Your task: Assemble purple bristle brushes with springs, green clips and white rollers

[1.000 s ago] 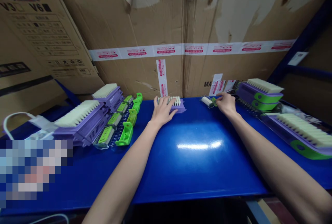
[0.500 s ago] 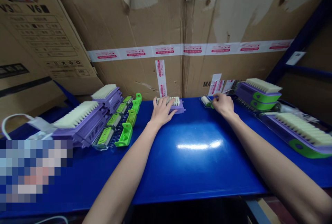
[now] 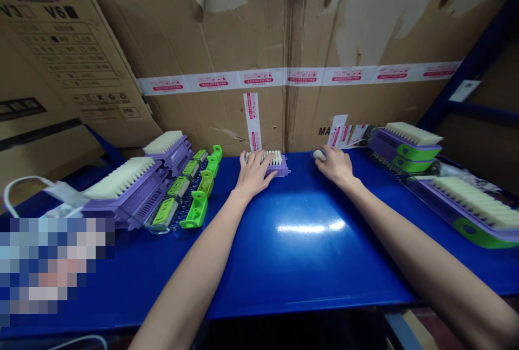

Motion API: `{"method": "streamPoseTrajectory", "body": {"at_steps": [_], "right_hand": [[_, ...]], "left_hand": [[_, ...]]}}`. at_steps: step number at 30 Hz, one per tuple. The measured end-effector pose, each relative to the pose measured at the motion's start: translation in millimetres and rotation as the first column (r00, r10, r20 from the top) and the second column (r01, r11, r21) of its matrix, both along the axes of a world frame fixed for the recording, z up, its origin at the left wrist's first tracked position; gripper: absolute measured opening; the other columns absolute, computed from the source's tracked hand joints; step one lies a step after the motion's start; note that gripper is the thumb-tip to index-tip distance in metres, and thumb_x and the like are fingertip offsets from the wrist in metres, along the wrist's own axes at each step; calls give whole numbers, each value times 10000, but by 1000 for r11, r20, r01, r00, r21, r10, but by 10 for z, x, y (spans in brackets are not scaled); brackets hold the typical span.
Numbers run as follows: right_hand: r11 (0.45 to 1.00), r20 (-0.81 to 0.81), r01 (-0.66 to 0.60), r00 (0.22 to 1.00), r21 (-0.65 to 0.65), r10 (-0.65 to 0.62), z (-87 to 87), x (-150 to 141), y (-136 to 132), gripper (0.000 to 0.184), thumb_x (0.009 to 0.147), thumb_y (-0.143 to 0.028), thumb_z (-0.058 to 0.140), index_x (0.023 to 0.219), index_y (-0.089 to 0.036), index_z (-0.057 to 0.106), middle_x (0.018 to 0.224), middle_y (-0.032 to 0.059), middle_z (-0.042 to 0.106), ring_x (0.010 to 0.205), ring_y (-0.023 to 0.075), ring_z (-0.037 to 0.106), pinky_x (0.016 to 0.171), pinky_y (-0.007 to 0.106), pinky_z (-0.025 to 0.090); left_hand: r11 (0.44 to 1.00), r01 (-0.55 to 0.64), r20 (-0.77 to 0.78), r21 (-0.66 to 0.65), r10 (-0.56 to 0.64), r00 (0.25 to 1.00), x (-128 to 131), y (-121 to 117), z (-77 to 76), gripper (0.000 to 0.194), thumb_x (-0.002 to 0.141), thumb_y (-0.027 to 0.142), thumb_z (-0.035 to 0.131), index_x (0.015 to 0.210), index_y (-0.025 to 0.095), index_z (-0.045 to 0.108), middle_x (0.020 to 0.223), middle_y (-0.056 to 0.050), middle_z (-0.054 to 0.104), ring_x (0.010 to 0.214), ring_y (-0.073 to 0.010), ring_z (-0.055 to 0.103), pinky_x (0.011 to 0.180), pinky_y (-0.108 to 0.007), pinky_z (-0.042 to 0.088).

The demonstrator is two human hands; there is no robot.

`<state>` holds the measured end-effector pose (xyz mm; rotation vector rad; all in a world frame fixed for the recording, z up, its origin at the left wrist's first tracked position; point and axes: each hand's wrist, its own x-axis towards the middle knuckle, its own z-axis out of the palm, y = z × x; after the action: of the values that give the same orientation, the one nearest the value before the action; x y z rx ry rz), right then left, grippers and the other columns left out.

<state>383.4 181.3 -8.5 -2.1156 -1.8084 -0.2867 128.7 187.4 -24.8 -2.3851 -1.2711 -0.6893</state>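
My left hand is on a purple brush lying at the back of the blue table. Its fingers reach over the cream bristles and the thumb comes down along the front side. To the right, my right hand is closed around a small clear piece with a whitish cylinder. The palm and fingers hide most of that piece, including its green end. A gap of bare blue table lies between the two hands.
Purple brushes are stacked at left, beside a row of small green-and-clear parts and green end pieces. At right lie purple-and-green brushes. Cardboard stands along the back of the blue table.
My right hand has shifted left and closed over the small clear piece, which showed more openly before. My left hand stays in place on the brush.
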Motion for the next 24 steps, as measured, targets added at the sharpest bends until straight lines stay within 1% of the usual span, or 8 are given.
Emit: {"method": "streamPoseTrajectory", "body": {"at_steps": [7,9,11,13,15,17,20,24], "right_hand": [[1000,-31,4,1000,-23,-5,-7,-1,-27,442,851,-339,467,1255,-172,535,1128,156,639,992,284,609,810,353,430],[1000,-94,-1,996,-10,0,-14,1,-17,459,838,-342,480,1263,-177,537,1145,148,637,999,283,611,813,347,436],[1000,-198,2,980,10,0,-18,5,-3,484,815,-350,501,1269,-185,536,1146,126,644,1003,273,613,814,334,444],[1000,-300,5,954,23,2,-18,8,10,501,798,-363,514,1266,-187,536,1115,100,662,996,262,616,817,326,452],[999,-356,10,934,31,2,-18,9,17,505,790,-375,520,1255,-179,542,1078,90,676,984,256,620,825,329,457],[999,-356,10,935,39,5,-22,7,15,509,785,-377,527,1251,-174,546,1084,98,671,987,259,618,834,334,458],[999,-292,-1,956,39,12,-36,1,5,529,781,-365,533,1275,-175,535,1139,124,640,1019,270,607,844,339,456],[1000,-228,-8,974,9,10,-53,-5,-7,532,793,-358,526,1294,-179,517,1181,142,613,1034,281,602,832,342,459]], "left_hand": [[1000,-10,-1,-16,10,1000,6,0,0,485,890,438,488,1323,219,478,1371,-146,495,1264,-304,432,1101,-583,179],[1000,-10,0,-19,10,1000,5,-4,3,488,890,439,487,1325,217,478,1374,-147,493,1266,-305,430,1102,-583,179],[1000,-10,0,-21,10,1000,4,-5,5,492,893,443,481,1328,213,476,1375,-149,492,1265,-305,431,1101,-581,181],[1000,-10,-2,-19,10,1000,4,-5,6,493,896,444,474,1330,209,474,1374,-150,492,1261,-304,433,1099,-580,184],[1000,-9,-5,-15,9,1000,5,-4,5,489,901,441,468,1329,205,475,1372,-153,494,1258,-304,436,1094,-582,189],[1000,-7,-4,-11,7,1000,6,-4,5,486,901,440,468,1326,204,478,1369,-153,496,1257,-306,437,1093,-584,189],[1000,-7,3,-7,7,1000,8,-4,4,490,896,442,477,1325,206,478,1367,-150,498,1256,-305,439,1098,-581,186],[1000,-9,1,-9,9,1000,7,-5,4,491,894,444,482,1325,208,477,1368,-152,497,1256,-305,440,1098,-578,190]]}}
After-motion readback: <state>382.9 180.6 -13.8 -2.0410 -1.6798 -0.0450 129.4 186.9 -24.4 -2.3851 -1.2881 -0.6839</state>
